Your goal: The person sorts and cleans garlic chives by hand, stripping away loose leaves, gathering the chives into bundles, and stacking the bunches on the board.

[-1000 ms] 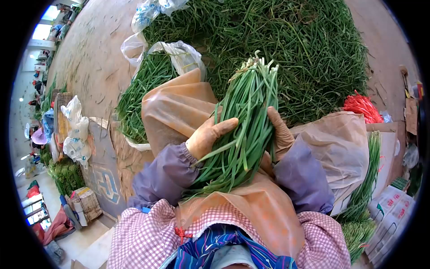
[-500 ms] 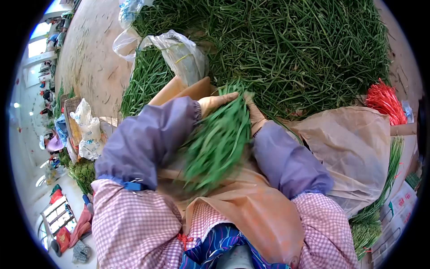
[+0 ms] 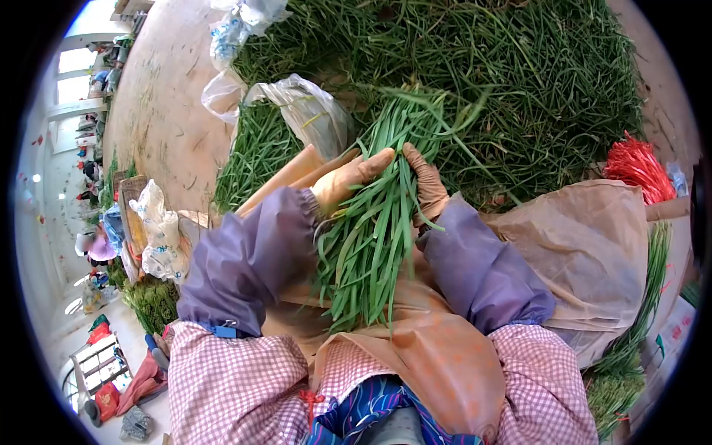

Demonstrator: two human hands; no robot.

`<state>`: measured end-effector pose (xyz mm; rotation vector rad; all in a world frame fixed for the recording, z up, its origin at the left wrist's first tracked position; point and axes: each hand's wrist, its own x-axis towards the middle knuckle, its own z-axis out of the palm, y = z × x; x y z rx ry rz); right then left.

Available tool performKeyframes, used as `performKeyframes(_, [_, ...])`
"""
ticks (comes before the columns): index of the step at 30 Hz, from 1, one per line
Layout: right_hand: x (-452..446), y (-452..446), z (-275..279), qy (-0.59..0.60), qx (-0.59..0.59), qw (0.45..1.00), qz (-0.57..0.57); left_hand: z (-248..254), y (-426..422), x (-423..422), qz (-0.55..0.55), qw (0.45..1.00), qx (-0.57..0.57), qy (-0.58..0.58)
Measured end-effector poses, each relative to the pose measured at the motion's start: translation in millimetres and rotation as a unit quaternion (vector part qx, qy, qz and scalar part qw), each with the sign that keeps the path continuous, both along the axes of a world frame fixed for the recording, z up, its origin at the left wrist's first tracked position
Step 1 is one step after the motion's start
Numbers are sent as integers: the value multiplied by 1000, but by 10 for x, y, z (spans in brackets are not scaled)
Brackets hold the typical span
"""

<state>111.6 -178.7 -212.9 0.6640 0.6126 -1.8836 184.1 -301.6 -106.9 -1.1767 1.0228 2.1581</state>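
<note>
Between my two gloved hands is a loose bunch of long flat green leaves, which look like garlic chives (image 3: 378, 245), held above my lap. My left hand (image 3: 348, 180) grips it from the left, thumb lying across the leaves. My right hand (image 3: 426, 182) closes on its right side, fingertips against the stems. The leafy ends hang toward my brown apron (image 3: 415, 348), and the other ends point at a large pile of chives (image 3: 482, 81). Left of my hands, more chives (image 3: 259, 156) lie in an open clear plastic bag (image 3: 315, 111).
A bunch of red ties (image 3: 639, 167) lies at the right, beside a brown plastic sheet (image 3: 586, 245). Tied chive bundles (image 3: 614, 386) are stacked low at the right. White plastic bags (image 3: 157, 230) hang at the left. People (image 3: 96, 245) sit farther off.
The bunch was blurred by motion and now hangs still, with more of its length showing beyond my hands toward the pile. Both hands keep their hold. The view has shifted slightly.
</note>
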Motion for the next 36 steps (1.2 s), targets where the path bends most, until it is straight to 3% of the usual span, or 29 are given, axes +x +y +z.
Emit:
performKeyframes(2, [-37,4,230,56,-15,998,-22,259,94,81,43,998,-4,39])
performKeyframes(5, [34,7,463,124,-27,988,-84,483,274,216,-1,983,-40,179])
performKeyframes(6, [69,8,467,167,-25,981,-97,276,258,319,-3,976,-65,210])
performKeyframes(13, [320,-26,270,234,-5,963,-136,408,669,583,-61,972,-178,142])
performKeyframes(17, [387,-1,581,218,-7,969,-113,465,918,557,52,973,-191,120])
performKeyframes(20, [329,27,707,183,-35,982,-26,519,877,632,62,943,-288,156])
performKeyframes(25, [-44,16,1107,212,-90,972,-41,1082,482,938,-37,874,-469,125])
performKeyframes(27, [-229,19,1163,356,-99,926,-79,1164,321,1236,-45,870,-485,80])
performKeyframes(29, [-248,-40,1099,566,41,816,-110,1399,300,1386,-61,852,-517,54])
performKeyframes(31, [-325,-8,1045,807,207,550,-69,1412,150,1645,-125,844,-521,26])
performKeyframes(32, [-316,-49,1036,854,207,475,-35,1406,101,1750,-149,843,-516,15])
performKeyframes(35, [-171,-270,734,890,52,454,-10,1244,-34,2032,-159,883,-442,10])
performKeyframes(36, [-121,-305,757,854,83,513,20,1158,-62,2111,-143,901,-408,13])
